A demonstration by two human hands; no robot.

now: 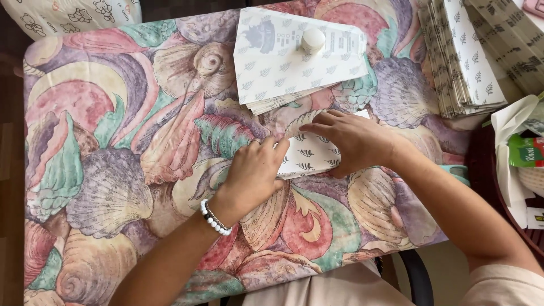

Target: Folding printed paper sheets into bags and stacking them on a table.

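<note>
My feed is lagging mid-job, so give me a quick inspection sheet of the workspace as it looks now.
Surface: table under a seashell-print cloth, pastel colours.
Job's things: white leaf-print paper sheet, flat on the cloth, pressed under both hands.
Clutter: stack of folded leaf-print papers behind the hands, with a small round white cap-shaped object on top; taller stack of sheets at the far right.
Grippers: left hand, beaded bracelet at the wrist, fingers on the sheet's left edge; right hand flat on the sheet.
Cables: nothing seen.
Surroundings: white bag and green packet at the right; dark floor at the left.
</note>
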